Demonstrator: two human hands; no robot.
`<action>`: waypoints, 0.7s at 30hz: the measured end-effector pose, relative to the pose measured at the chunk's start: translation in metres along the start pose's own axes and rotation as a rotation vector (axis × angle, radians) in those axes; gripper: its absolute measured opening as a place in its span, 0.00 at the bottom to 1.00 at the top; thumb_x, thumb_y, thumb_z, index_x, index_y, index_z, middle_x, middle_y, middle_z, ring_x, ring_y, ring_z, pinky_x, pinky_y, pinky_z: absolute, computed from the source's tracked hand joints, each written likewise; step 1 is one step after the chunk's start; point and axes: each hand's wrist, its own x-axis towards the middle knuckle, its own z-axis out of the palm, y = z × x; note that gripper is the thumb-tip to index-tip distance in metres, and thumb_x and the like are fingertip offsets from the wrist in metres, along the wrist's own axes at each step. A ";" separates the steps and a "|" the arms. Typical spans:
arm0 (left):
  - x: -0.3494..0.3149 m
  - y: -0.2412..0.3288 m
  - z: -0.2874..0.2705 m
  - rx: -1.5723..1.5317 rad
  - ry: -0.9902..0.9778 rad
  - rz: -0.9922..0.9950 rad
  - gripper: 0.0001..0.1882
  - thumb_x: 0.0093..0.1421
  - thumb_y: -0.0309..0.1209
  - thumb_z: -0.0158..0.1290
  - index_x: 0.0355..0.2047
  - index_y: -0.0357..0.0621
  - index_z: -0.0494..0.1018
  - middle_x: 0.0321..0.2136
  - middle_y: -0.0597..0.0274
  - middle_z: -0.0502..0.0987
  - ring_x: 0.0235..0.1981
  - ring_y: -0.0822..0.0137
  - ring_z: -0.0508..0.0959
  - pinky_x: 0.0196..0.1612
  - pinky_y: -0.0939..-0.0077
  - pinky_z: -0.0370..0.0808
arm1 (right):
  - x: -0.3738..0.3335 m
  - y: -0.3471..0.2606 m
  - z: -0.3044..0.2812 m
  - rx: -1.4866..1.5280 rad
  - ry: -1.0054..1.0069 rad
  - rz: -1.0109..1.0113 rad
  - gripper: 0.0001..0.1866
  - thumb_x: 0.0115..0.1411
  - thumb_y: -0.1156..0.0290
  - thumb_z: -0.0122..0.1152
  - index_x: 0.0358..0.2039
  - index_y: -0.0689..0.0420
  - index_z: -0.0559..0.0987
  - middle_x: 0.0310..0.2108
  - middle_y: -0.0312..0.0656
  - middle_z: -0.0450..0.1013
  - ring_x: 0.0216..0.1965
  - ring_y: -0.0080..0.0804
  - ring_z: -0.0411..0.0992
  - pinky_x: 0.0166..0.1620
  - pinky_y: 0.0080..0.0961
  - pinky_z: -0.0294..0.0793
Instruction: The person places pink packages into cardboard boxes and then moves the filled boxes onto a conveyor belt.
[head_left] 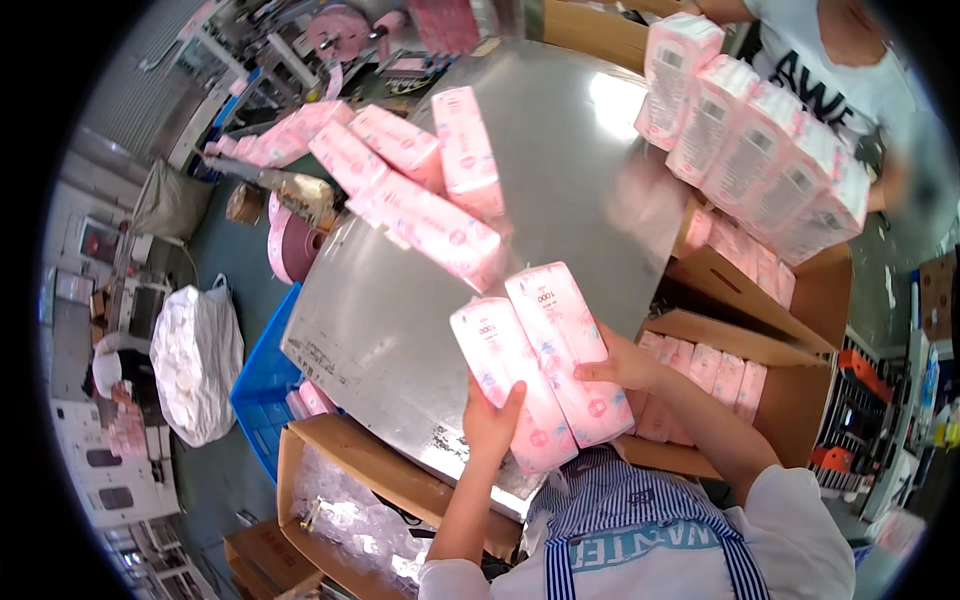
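Note:
Two pink plastic-wrapped tissue packs, a left one [500,355] and a right one [556,335], are held side by side in front of my apron. My left hand [490,420] grips the outer side of the left pack, thumb across its front. On the other side, my right hand [622,362] is closed on the right pack, its thumb also on the front. Beyond them, several similar packs [430,222] lie loosely on the metal table [570,160], one [466,150] turned lengthwise. The fingers behind the held packs are hidden.
At the far right a co-worker [830,60] holds a row of several packs [750,140] over a cardboard box [745,300]. Another box [800,390] with packs stands near my right arm. On my left are a blue crate [262,390] and a carton of clear plastic [365,510].

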 end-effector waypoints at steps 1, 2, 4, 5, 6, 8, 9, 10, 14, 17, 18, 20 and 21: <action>-0.005 0.013 -0.002 0.071 -0.016 0.052 0.38 0.49 0.36 0.63 0.55 0.33 0.58 0.41 0.48 0.75 0.41 0.58 0.77 0.44 0.69 0.72 | -0.011 -0.011 -0.001 0.078 0.011 -0.003 0.54 0.46 0.59 0.71 0.64 0.63 0.47 0.60 0.50 0.56 0.60 0.38 0.56 0.61 0.31 0.55; -0.008 0.019 0.000 0.140 -0.032 0.105 0.38 0.48 0.35 0.63 0.55 0.33 0.58 0.42 0.48 0.74 0.41 0.58 0.76 0.44 0.68 0.72 | -0.025 -0.027 -0.004 0.155 0.023 -0.008 0.54 0.45 0.60 0.71 0.64 0.62 0.47 0.60 0.50 0.56 0.61 0.38 0.56 0.61 0.31 0.54; -0.017 0.009 0.003 0.131 -0.101 0.229 0.35 0.46 0.33 0.64 0.52 0.34 0.62 0.45 0.45 0.70 0.43 0.55 0.74 0.44 0.68 0.72 | -0.047 -0.037 -0.015 0.161 0.053 -0.068 0.54 0.45 0.62 0.72 0.65 0.61 0.47 0.61 0.48 0.56 0.61 0.38 0.55 0.62 0.32 0.54; -0.024 0.005 0.004 0.198 -0.158 0.241 0.33 0.46 0.33 0.64 0.51 0.35 0.64 0.46 0.45 0.69 0.43 0.55 0.73 0.44 0.68 0.72 | -0.057 -0.031 -0.021 0.096 0.069 -0.111 0.54 0.45 0.63 0.72 0.65 0.61 0.47 0.61 0.48 0.56 0.61 0.37 0.55 0.62 0.32 0.54; -0.030 0.004 0.006 0.266 -0.216 0.253 0.32 0.46 0.32 0.63 0.51 0.35 0.65 0.47 0.45 0.68 0.43 0.55 0.73 0.44 0.69 0.71 | -0.067 -0.027 -0.027 0.029 0.087 -0.154 0.54 0.45 0.64 0.72 0.65 0.60 0.47 0.61 0.47 0.56 0.61 0.37 0.55 0.62 0.32 0.54; -0.041 0.007 0.021 0.204 -0.258 0.203 0.29 0.46 0.32 0.64 0.48 0.36 0.67 0.48 0.46 0.67 0.43 0.55 0.73 0.43 0.69 0.72 | -0.092 -0.029 -0.027 0.201 0.091 -0.074 0.55 0.43 0.63 0.73 0.65 0.59 0.47 0.61 0.46 0.57 0.61 0.36 0.56 0.62 0.33 0.54; -0.046 0.012 0.030 0.199 -0.279 0.275 0.30 0.47 0.33 0.64 0.49 0.36 0.67 0.48 0.47 0.67 0.43 0.56 0.73 0.43 0.69 0.72 | -0.106 -0.030 -0.028 0.286 0.098 -0.027 0.56 0.42 0.63 0.73 0.65 0.58 0.47 0.61 0.45 0.57 0.61 0.36 0.56 0.62 0.33 0.54; -0.052 0.019 0.039 0.105 -0.312 0.243 0.29 0.48 0.33 0.63 0.49 0.36 0.66 0.48 0.48 0.67 0.44 0.58 0.73 0.43 0.69 0.73 | -0.121 -0.031 -0.033 0.245 0.176 -0.052 0.54 0.42 0.61 0.73 0.64 0.59 0.50 0.60 0.47 0.58 0.60 0.37 0.57 0.61 0.34 0.55; -0.068 0.029 0.086 -0.041 -0.472 0.255 0.27 0.51 0.29 0.61 0.50 0.35 0.65 0.48 0.53 0.67 0.43 0.62 0.74 0.42 0.73 0.73 | -0.198 -0.024 -0.067 -0.090 0.487 -0.064 0.44 0.41 0.52 0.71 0.56 0.60 0.64 0.52 0.51 0.67 0.54 0.44 0.65 0.54 0.35 0.65; -0.081 0.044 0.154 -0.125 -0.563 0.158 0.22 0.54 0.33 0.59 0.46 0.36 0.68 0.35 0.58 0.75 0.33 0.67 0.77 0.35 0.77 0.74 | -0.255 -0.030 -0.113 -0.508 0.575 0.098 0.35 0.43 0.49 0.68 0.46 0.59 0.73 0.36 0.50 0.76 0.39 0.47 0.75 0.42 0.34 0.74; -0.080 0.028 0.169 0.287 -0.644 0.166 0.25 0.57 0.38 0.56 0.50 0.35 0.65 0.33 0.55 0.76 0.29 0.60 0.78 0.34 0.72 0.74 | -0.276 -0.018 -0.119 -0.526 0.624 0.156 0.34 0.44 0.48 0.67 0.47 0.58 0.73 0.31 0.47 0.77 0.33 0.43 0.77 0.38 0.32 0.75; -0.083 0.018 0.205 0.453 -0.734 0.106 0.30 0.57 0.39 0.54 0.55 0.34 0.60 0.37 0.46 0.75 0.33 0.49 0.77 0.38 0.64 0.74 | -0.294 0.024 -0.122 -0.445 0.576 0.383 0.35 0.47 0.46 0.64 0.49 0.58 0.72 0.35 0.50 0.76 0.36 0.44 0.76 0.41 0.35 0.74; -0.081 0.010 0.209 0.521 -0.695 0.161 0.31 0.57 0.38 0.53 0.56 0.34 0.59 0.40 0.44 0.74 0.36 0.48 0.76 0.41 0.63 0.73 | -0.291 0.045 -0.117 -0.528 0.529 0.481 0.35 0.49 0.46 0.62 0.50 0.58 0.71 0.36 0.50 0.76 0.37 0.45 0.76 0.42 0.35 0.74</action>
